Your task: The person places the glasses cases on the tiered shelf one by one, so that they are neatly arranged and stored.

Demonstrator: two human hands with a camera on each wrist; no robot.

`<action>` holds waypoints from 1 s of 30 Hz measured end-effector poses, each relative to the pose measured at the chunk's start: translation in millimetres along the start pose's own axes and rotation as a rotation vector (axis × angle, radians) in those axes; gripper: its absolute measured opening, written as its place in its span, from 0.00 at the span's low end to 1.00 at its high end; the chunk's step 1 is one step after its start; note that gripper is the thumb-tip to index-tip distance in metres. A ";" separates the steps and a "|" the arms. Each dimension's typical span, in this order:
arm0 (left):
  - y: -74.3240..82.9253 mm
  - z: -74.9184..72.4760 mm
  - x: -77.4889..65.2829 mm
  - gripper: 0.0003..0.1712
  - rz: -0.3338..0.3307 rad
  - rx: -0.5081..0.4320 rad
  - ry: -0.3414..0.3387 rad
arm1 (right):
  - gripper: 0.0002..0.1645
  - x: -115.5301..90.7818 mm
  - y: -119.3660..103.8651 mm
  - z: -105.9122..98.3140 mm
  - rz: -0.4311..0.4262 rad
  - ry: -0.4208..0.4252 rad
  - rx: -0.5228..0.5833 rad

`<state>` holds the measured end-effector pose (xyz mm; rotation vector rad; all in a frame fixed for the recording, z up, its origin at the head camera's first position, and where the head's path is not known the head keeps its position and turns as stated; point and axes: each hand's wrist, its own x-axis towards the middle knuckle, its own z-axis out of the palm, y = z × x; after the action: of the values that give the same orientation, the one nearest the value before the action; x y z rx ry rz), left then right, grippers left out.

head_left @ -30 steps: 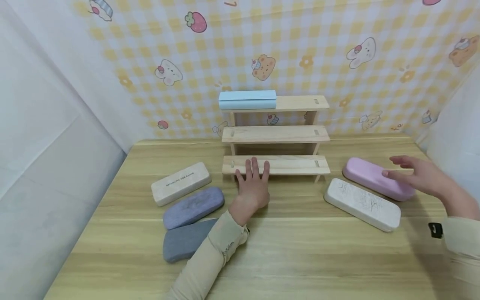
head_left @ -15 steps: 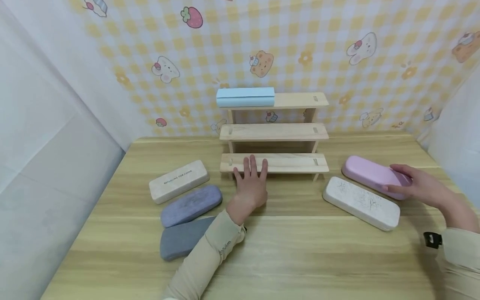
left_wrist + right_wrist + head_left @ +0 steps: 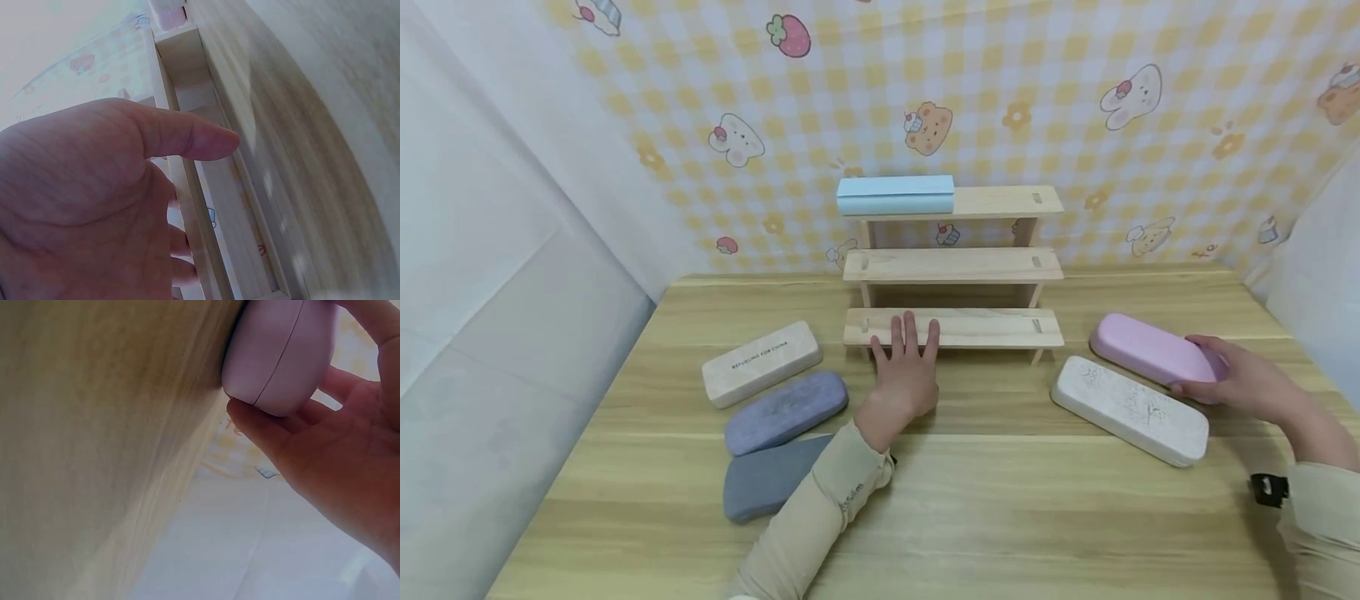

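My left hand point(image 3: 907, 385) lies with straight, spread fingers on the front edge of the lowest step of a three-tier wooden shelf point(image 3: 992, 327). In the left wrist view its thumb point(image 3: 200, 137) stretches out below that step. At the right of the table, my right hand point(image 3: 1255, 379) grips the near end of a pink glasses case point(image 3: 1150, 346) between thumb and fingers. The right wrist view shows the rounded end of the pink case point(image 3: 275, 356), its seam line, and the fingers around it. Just in front of it lies a white glasses case point(image 3: 1131, 410) with a tree print.
On the top tier sits a light-blue case point(image 3: 895, 196). Left of the shelf lie a cream case point(image 3: 762, 364) with lettering, a purple-blue case point(image 3: 786, 412) and a grey-blue case point(image 3: 771, 481), partly behind the left sleeve. A checked cloth point(image 3: 1015, 75) hangs behind.
My right hand has come down onto the pink glasses case and its thumb and fingers have closed around the end. The left hand keeps its place on the shelf.
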<state>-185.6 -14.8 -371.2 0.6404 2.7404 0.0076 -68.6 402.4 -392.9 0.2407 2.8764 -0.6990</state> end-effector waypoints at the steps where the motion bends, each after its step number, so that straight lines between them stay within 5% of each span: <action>1: 0.0 -0.4 -0.5 0.48 0.000 -0.001 0.001 | 0.54 -0.1 -0.6 -0.1 -0.001 0.001 0.000; 30: -0.7 0.5 -4.5 0.48 -0.001 -0.008 0.024 | 0.46 5.4 -9.1 -10.7 -0.162 0.313 0.061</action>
<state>-182.0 -17.4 -370.3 0.6410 2.7617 0.0264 -76.9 400.0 -380.6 0.1356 3.2033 -0.8474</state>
